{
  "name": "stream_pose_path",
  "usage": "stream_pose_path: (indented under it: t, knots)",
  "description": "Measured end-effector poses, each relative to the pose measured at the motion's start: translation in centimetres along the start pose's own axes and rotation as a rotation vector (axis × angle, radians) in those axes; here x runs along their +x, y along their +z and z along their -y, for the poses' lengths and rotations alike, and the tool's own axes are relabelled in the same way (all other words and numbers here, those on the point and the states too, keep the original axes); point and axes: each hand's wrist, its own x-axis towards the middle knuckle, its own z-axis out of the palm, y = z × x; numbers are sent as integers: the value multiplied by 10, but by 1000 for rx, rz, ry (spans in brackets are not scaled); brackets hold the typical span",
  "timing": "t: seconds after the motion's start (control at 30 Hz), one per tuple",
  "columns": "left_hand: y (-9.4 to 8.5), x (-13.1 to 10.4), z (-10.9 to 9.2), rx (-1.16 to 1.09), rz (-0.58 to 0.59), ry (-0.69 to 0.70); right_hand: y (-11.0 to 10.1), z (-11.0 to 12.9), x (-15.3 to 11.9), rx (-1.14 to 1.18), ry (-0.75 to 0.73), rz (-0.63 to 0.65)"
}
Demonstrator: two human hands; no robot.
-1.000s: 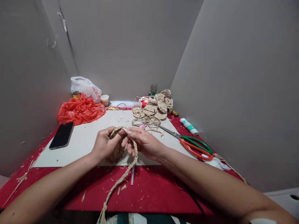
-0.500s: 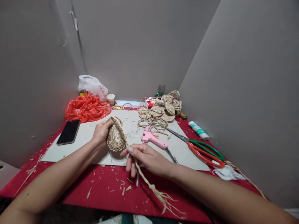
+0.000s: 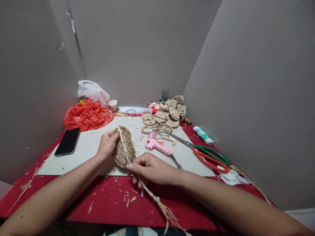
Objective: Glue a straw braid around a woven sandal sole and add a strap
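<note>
A small oval sole of coiled straw braid [image 3: 123, 149] is held up over the pale board. My left hand [image 3: 107, 146] grips its left edge, thumb on the near face. Between the thumb and fingers of my right hand [image 3: 150, 168] is a straw braid [image 3: 150, 193], pinched at the sole's lower end. One length of braid lies along the middle of the sole's face. Below my right hand the braid hangs to a knot and a frayed tail. A pink glue gun [image 3: 157, 145] lies on the board just beyond my right hand.
Large scissors [image 3: 209, 156] with green and orange handles lie at right. Behind the glue gun are several woven straw pieces [image 3: 162, 114]. A phone [image 3: 67, 142], red plastic bag [image 3: 88, 114] and paper cup [image 3: 113, 105] stand left. Straw scraps litter the red cloth [image 3: 110, 203].
The sole has turned to show its face more squarely. The braid, earlier along its right edge, now runs down its middle. My right hand has moved slightly left and down.
</note>
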Motion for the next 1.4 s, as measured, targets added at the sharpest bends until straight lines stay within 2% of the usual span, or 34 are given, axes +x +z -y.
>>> stream_pose_path:
  t: [0.1, 0.23, 0.37, 0.43, 0.6, 0.77, 1.0, 1.17, 1.4]
  knots:
    - [0, 2, 1, 0, -6, -31, -8, 10, -5, -5, -101, -99]
    - [-2, 7, 3, -9, -10, -86, -20, 17, -5, 90, -190, -164]
    - [-4, 9, 7, -29, 40, -140, -33, 11, 6, 96, -264, -459]
    - [-2, 6, 8, -36, 80, -165, -37, 5, 14, 85, -254, -551]
    - [6, -9, 8, -28, 189, -226, -39, -8, 25, -30, -304, -437]
    - [9, -17, 12, 35, 233, -237, -39, -14, 27, -165, -339, -457]
    - [7, -17, 18, 51, 249, -306, -39, -20, 32, 142, -211, -379]
    - [8, -15, 19, 28, 286, -337, -41, -23, 32, 183, -199, -353]
    - [7, -11, 19, 8, 164, -224, -40, -20, 31, 253, -165, -396]
